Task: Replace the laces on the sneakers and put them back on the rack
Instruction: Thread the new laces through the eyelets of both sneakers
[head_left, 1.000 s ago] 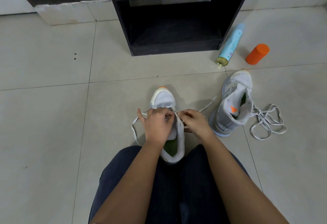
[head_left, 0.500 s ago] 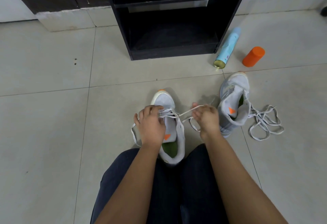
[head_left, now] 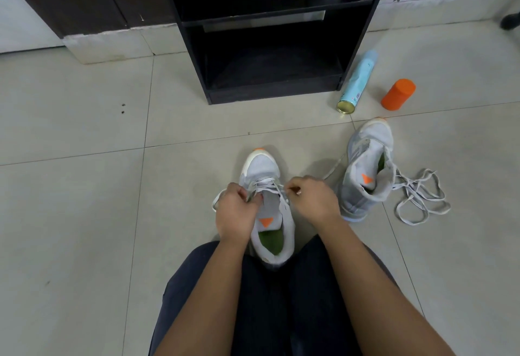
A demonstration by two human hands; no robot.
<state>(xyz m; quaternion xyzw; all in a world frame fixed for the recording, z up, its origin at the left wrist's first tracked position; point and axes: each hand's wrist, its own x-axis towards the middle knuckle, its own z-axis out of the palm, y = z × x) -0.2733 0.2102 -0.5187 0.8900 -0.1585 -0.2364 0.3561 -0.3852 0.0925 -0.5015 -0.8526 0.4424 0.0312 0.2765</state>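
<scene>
Head view: the near sneaker (head_left: 266, 209) stands on the floor (head_left: 84, 215) between the person's knees, its lace (head_left: 267, 185) threaded through the lower eyelets only; the left hand (head_left: 236, 215) and right hand (head_left: 312, 200) each seem to pinch a lace end. The second sneaker (head_left: 365, 170) sits to the right, its lace (head_left: 419, 198) loose, and the black rack (head_left: 270, 32) holds neither.

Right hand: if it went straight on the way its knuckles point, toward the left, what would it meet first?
Probably the lace it pinches, then the laced sneaker, beyond which sits the left hand; depth is uncertain.
</scene>
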